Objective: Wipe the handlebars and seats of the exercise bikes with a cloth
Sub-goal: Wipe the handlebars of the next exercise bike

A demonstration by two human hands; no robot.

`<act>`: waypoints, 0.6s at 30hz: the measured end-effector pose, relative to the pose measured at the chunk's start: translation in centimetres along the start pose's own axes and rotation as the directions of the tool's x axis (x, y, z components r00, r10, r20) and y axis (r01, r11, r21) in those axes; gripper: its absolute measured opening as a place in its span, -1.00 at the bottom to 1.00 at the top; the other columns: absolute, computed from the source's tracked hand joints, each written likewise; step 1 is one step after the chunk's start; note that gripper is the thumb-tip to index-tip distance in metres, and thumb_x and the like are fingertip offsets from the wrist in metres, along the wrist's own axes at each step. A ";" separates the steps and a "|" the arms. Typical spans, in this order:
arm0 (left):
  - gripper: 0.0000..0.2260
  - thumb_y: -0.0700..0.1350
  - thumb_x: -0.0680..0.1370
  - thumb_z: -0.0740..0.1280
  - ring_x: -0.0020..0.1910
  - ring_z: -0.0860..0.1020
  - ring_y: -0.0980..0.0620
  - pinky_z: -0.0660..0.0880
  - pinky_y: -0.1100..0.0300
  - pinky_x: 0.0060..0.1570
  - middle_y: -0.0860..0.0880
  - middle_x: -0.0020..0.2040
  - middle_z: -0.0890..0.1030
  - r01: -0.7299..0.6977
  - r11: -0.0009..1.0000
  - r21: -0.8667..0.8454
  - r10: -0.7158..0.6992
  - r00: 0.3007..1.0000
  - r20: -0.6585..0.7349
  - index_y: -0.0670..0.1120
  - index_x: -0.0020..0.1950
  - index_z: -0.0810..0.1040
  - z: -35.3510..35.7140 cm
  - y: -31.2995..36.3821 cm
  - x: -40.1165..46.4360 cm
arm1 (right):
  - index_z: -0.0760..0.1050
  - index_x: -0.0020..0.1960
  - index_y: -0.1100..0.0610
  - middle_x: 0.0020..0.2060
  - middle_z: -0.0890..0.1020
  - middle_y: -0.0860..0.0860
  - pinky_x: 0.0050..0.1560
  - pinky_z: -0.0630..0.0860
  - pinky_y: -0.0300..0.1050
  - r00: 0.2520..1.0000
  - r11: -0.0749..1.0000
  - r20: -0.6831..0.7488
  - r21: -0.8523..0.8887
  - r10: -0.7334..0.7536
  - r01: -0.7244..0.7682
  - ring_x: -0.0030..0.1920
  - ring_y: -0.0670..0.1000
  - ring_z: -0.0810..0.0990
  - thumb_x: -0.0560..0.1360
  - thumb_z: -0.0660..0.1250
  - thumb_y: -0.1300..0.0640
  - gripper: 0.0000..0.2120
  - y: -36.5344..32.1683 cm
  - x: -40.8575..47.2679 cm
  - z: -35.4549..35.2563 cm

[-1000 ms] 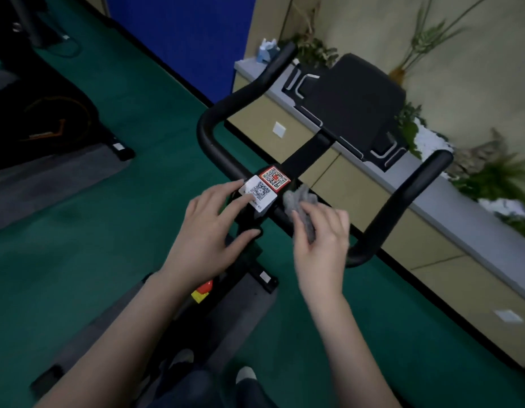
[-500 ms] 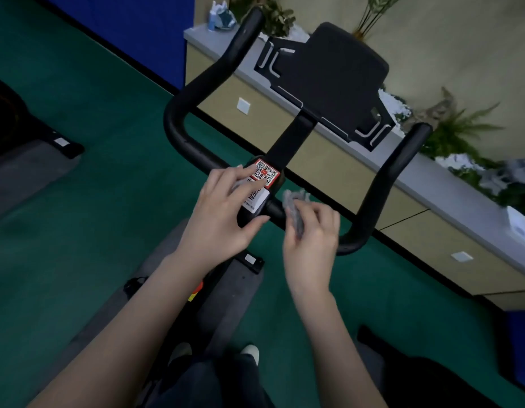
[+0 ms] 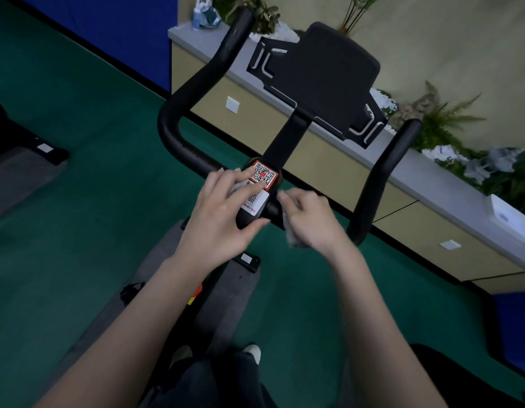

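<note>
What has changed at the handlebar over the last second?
The right hand has curled over the handlebar just right of the stem, wrapping the cloth onto it instead of holding it bunched above. The left hand stays on the QR stickers, fingers relaxed. The camera has shifted.

Hands (image 3: 264,213) on handlebar (image 3: 193,83) centre — ledge (image 3: 432,184) behind.

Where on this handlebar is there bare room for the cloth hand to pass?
Free: the right upright grip and the left curved grip. Crowded: the centre, where the left hand covers the QR stickers beside the right hand holding the cloth.
</note>
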State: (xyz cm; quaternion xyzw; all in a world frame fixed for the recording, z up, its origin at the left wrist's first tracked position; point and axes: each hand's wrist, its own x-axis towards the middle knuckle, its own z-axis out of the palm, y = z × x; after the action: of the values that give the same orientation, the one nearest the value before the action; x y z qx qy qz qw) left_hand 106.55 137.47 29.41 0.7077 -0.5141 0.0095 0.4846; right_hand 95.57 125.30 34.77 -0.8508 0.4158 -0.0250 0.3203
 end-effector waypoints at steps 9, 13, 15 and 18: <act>-0.50 -0.02 0.33 0.55 0.18 0.40 -0.15 0.41 -0.12 0.18 -0.09 0.22 0.50 -0.021 1.000 0.008 0.021 1.000 -0.002 -0.14 0.22 0.57 0.1 -0.7 0.0 | 0.23 0.44 -0.05 0.17 0.51 -0.07 0.18 0.44 -0.10 0.967 0.963 -0.009 -0.089 -0.256 0.254 0.18 -0.08 0.48 0.58 0.26 0.02 -0.54 1.2 -4.0 -1.0; -0.50 0.00 0.33 0.54 0.17 0.43 -0.17 0.41 -0.17 0.17 -0.09 0.20 0.51 -0.025 1.000 0.015 0.025 1.000 -0.008 -0.13 0.21 0.58 0.1 -0.8 0.1 | 0.32 0.41 -0.02 0.29 0.49 -0.05 0.31 0.42 -0.01 0.944 0.934 0.107 -0.150 -0.312 0.325 0.28 -0.04 0.45 0.39 0.34 -0.24 -0.35 1.8 -3.9 -2.3; -0.50 0.00 0.33 0.54 0.17 0.43 -0.18 0.40 -0.19 0.17 -0.09 0.21 0.51 -0.023 1.000 0.011 0.023 1.000 -0.007 -0.13 0.21 0.57 0.1 -0.9 0.1 | 0.25 0.48 0.00 0.39 0.40 -0.02 0.42 0.30 -0.02 0.929 0.918 0.195 -0.187 -0.315 0.350 0.39 -0.04 0.35 0.35 0.36 -0.24 -0.22 2.2 -3.6 -2.9; -0.51 0.03 0.34 0.50 0.17 0.41 -0.16 0.41 -0.17 0.17 -0.10 0.21 0.51 -0.031 0.999 0.014 0.031 0.999 -0.005 -0.14 0.21 0.57 0.1 -1.0 0.1 | 0.20 0.51 0.08 0.39 0.40 0.05 0.40 0.26 -0.12 0.921 0.879 0.192 -0.285 -0.339 0.383 0.37 0.02 0.34 0.36 0.33 -0.23 -0.18 2.2 -3.3 -2.6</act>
State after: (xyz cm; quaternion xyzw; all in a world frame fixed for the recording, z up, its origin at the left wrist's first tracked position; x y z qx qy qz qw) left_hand 107.25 137.32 28.72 0.7027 -0.5237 0.0226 0.4811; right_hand 91.10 125.33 36.29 -0.9534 0.2251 0.0411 0.1966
